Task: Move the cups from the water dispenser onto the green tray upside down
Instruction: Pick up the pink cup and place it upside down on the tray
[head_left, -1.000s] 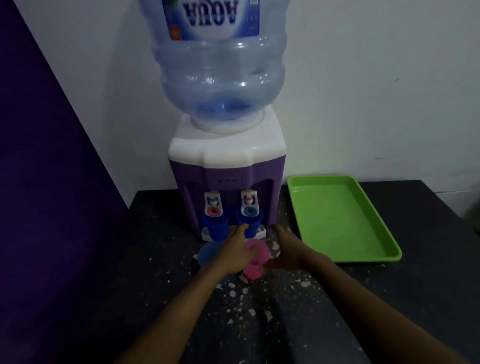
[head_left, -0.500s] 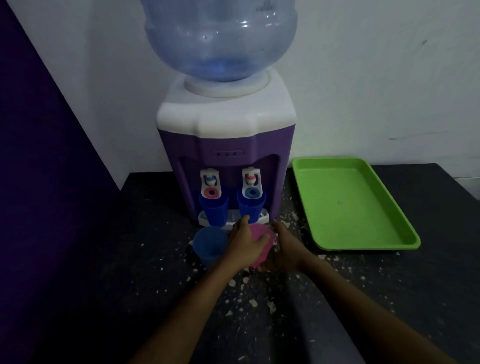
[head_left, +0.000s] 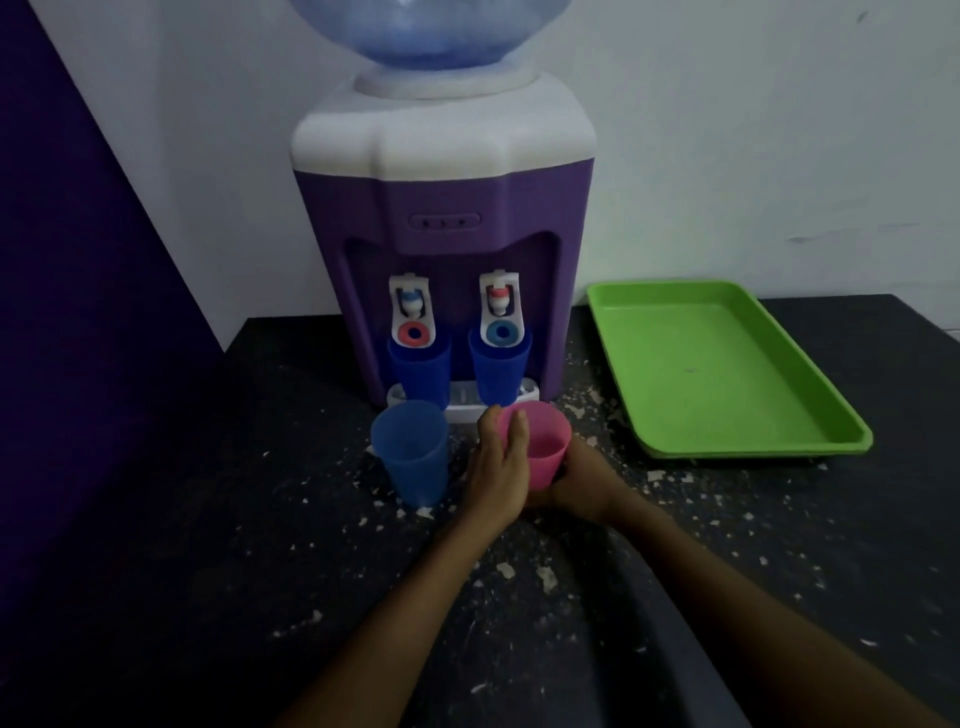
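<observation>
A pink cup (head_left: 545, 447) stands upright in front of the purple and white water dispenser (head_left: 441, 234). My left hand (head_left: 498, 467) wraps its left side and my right hand (head_left: 582, 483) holds its right side. A light blue cup (head_left: 413, 452) stands upright just to the left. Two dark blue cups (head_left: 420, 371) (head_left: 500, 369) sit upright on the drip tray, one under each tap. The green tray (head_left: 727, 374) lies to the right, with nothing on it.
The dark tabletop (head_left: 208, 519) is speckled with white flakes. A white wall runs behind, with a purple wall (head_left: 78, 260) at the left. The big water bottle (head_left: 431, 31) sits on top of the dispenser.
The view has come closer and tilted down. Both hands have stayed around the pink cup, which now stands more upright than a second ago.
</observation>
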